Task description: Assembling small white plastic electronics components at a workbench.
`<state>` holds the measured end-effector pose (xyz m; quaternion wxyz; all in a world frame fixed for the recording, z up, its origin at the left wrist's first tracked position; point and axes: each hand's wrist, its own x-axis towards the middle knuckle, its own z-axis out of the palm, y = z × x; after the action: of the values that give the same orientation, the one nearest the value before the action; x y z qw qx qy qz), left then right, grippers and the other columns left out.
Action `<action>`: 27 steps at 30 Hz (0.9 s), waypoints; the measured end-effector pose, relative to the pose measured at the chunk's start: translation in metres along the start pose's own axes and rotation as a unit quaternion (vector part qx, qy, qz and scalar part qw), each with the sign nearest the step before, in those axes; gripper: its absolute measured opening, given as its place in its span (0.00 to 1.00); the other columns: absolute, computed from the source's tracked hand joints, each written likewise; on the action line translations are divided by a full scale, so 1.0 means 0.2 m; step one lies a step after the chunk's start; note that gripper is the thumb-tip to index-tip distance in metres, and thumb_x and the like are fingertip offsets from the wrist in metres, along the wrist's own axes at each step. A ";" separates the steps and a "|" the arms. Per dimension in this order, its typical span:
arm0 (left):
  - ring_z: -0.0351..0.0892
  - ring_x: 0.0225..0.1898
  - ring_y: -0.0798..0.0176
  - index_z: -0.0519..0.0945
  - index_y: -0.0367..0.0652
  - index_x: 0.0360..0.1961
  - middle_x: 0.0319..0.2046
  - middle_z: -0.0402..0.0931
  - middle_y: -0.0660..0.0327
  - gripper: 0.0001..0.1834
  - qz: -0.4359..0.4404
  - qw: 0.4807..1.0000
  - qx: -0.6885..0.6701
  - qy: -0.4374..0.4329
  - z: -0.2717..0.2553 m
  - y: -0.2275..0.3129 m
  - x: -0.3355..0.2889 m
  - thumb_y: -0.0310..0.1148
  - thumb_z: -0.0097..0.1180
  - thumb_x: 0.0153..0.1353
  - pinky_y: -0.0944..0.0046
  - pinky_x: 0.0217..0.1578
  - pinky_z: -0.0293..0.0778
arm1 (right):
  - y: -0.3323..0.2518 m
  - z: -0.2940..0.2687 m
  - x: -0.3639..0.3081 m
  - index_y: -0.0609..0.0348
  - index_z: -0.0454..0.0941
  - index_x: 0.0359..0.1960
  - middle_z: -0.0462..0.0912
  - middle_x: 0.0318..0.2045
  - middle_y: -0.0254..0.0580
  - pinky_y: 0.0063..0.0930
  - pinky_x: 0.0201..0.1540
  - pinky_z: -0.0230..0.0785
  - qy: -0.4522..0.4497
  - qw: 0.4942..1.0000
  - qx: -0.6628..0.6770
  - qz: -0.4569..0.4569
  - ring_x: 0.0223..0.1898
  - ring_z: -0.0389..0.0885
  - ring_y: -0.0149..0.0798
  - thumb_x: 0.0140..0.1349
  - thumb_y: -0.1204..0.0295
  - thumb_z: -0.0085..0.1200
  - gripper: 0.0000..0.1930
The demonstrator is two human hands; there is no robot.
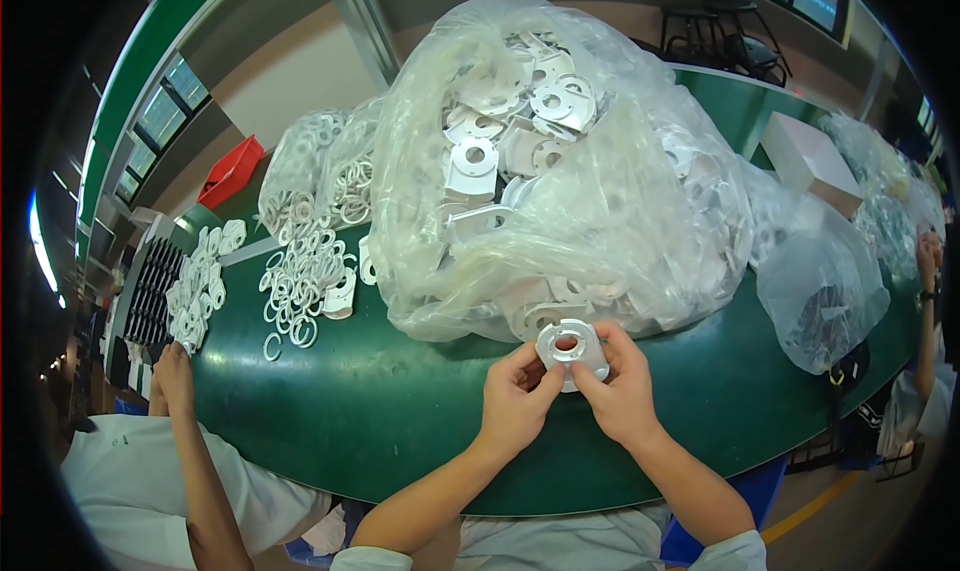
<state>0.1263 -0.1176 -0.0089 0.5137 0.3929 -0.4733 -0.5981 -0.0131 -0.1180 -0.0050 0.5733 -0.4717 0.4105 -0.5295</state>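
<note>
Between both hands I hold a white plastic part (590,355), a flat plate with a raised ring around a round hole, over the green table (420,401). My left hand (517,396) grips its left side, the thumb pressed near the lower edge. On its right side my right hand (622,386) is closed, thumb and fingers around the plate. Just beyond the hands stands a big clear plastic bag (690,261), its mouth wide and full of similar white parts (474,161).
Loose white rings (300,281) and more plates (200,291) lie to the left. Behind them are bagged rings (300,161) and a red bin (230,171). A smaller clear bag (825,291) and a white box (810,161) are on the right. Co-workers' hands (173,376) show at both sides.
</note>
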 end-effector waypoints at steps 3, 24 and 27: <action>0.75 0.43 0.72 0.75 0.33 0.49 0.42 0.77 0.61 0.15 0.009 1.000 0.022 0.006 -0.02 0.01 -0.01 0.23 0.53 0.60 0.71 0.44 0.71 | 0.02 0.02 0.00 0.62 0.67 0.47 0.80 0.37 0.37 0.18 0.40 0.68 -0.008 1.000 -0.009 -0.010 0.39 0.77 0.25 0.57 0.83 0.50 0.15; 0.78 0.23 0.57 0.74 0.29 0.35 0.26 0.75 0.54 0.09 0.162 0.723 0.142 0.657 -2.45 0.64 -0.09 0.21 0.57 0.53 0.63 0.22 0.76 | 0.04 0.13 -0.07 0.65 0.74 0.43 0.71 0.49 0.42 0.23 0.40 0.74 -0.167 0.983 -0.081 -0.013 0.47 0.73 0.33 0.52 0.86 0.48 0.15; 0.80 0.32 0.53 0.63 0.24 0.53 0.39 0.74 0.46 0.26 0.164 0.801 -0.001 0.576 -2.00 0.59 0.26 0.17 0.51 0.51 0.61 0.28 0.80 | 0.05 0.09 -0.02 0.66 0.76 0.38 0.73 0.47 0.41 0.21 0.37 0.74 -0.138 0.986 -0.096 0.006 0.44 0.74 0.30 0.53 0.86 0.50 0.11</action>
<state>0.5296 -0.2376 0.0091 0.7821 0.5814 -0.1472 -0.1689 0.0057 -0.1114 -0.0120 0.5796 -0.5905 0.3798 -0.4137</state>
